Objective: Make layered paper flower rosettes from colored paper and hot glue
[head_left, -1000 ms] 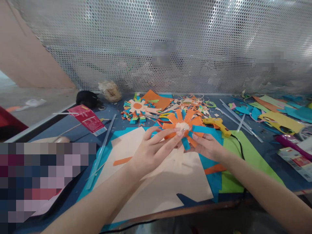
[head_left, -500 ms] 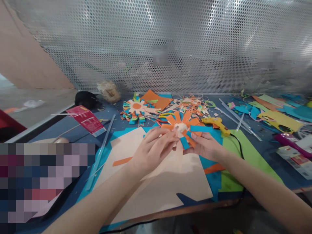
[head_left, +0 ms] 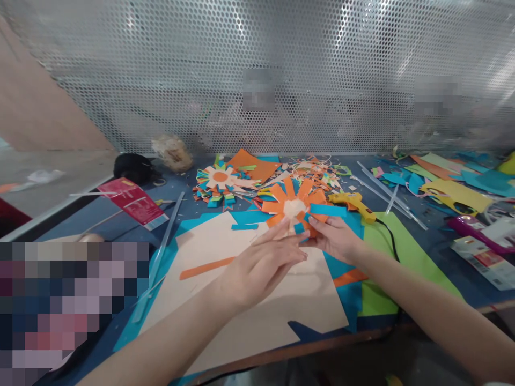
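An orange paper flower (head_left: 286, 187) with a cream centre (head_left: 294, 208) is held up over the cream sheet. Its petals are looped strips, and a blue strip (head_left: 328, 209) sticks out at its right side. My right hand (head_left: 340, 240) pinches the flower's right edge between thumb and fingers. My left hand (head_left: 265, 265) reaches in from the lower left, its fingers closed on the lower petals beside a small blue piece (head_left: 299, 229); the left thumb is hidden. An orange strip (head_left: 205, 268) lies on the cream sheet (head_left: 241, 316), left of my left hand.
A yellow glue gun (head_left: 354, 205) with a black cord lies behind my right hand. Another layered paper flower (head_left: 220, 177), paper scraps (head_left: 314, 170) and clear glue sticks (head_left: 384, 190) lie toward the perforated metal panel (head_left: 306, 107). A red packet (head_left: 134, 203) is at left.
My left hand has shifted lower on the flower, baring its cream centre and a small blue strip on the sheet. My right hand keeps its hold. The whole view has moved slightly.
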Motion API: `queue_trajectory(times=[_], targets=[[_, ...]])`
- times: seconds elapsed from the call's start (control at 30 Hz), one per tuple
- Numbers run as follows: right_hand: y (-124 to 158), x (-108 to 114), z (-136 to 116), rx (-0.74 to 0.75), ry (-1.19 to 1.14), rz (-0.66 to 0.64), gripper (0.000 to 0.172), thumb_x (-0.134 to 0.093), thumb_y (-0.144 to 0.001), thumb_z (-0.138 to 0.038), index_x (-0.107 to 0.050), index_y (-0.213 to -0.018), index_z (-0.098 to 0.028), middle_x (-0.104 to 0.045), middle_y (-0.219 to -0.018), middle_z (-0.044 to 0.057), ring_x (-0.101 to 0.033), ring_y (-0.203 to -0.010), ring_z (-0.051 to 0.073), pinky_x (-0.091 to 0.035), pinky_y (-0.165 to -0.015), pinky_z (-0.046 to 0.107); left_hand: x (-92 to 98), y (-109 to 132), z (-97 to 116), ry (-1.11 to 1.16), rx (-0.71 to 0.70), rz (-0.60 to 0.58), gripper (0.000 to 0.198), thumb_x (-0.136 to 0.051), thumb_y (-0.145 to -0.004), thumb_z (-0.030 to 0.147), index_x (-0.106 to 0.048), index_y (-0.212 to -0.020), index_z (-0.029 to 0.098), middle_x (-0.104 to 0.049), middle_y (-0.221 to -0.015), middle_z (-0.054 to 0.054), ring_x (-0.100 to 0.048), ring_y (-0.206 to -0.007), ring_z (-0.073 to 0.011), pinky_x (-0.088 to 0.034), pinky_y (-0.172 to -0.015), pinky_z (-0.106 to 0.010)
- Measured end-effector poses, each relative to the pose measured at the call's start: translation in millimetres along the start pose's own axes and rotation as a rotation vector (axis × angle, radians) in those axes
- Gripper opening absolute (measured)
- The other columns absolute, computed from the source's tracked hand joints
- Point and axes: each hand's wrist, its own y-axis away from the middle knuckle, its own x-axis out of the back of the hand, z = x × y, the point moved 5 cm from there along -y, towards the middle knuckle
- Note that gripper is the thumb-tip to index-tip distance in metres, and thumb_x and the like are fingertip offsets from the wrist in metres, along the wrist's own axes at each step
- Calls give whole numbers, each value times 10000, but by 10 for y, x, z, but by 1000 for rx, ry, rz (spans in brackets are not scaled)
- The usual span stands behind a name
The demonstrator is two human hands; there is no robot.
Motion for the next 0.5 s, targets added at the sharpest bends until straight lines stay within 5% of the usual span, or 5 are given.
queue_trajectory(times=[0.1, 0.23, 0.4, 0.47, 0.5], targets=[[5, -16, -15, -27, -83, 21, 215, -705, -647, -370, -656, -755, -191, -654, -645, -16, -622, -618, 124, -535, -672, 303, -69, 33, -22, 87, 32, -70, 197, -441, -823, 39, -542, -927, 172, -695, -862, -45, -628, -944, -154, -434, -953, -345], [9, -55, -80, 16, -131, 22, 194, -706, -649, -353, -651, -763, -205, -674, -672, -10, -658, -745, 175, -529, -756, 355, -196, 77, -168, 527, 478, -223, 109, -473, -836, 118, -563, -867, 172, -688, -821, -39, -657, -816, -138, -510, -791, -269], [4, -29, -131, 81, -170, 49, 174, -701, -658, -345, -646, -755, -211, -692, -758, -3, -646, -889, 205, -496, -851, 398, -435, 216, 58, 1300, 876, -694, 109, -567, -797, 208, -557, -886, 147, -674, -759, -54, -674, -673, -167, -529, -638, -272], [7, -42, -129, 84, -161, 26, 172, -688, -676, -348, -652, -780, -216, -694, -805, 1, -631, -933, 203, -480, -880, 402, -420, 202, 78, 1307, 820, -663, 115, -556, -807, 234, -573, -864, 135, -677, -752, -67, -674, -665, -174, -531, -633, -282], [9, -58, -119, 77, -147, 4, 170, -679, -687, -350, -655, -788, -215, -695, -830, 5, -621, -956, 200, -472, -894, 403, -376, 170, 19, 1190, 769, -530, 106, -549, -812, 232, -581, -851, 139, -680, -758, -65, -673, -673, -170, -530, -630, -275]])
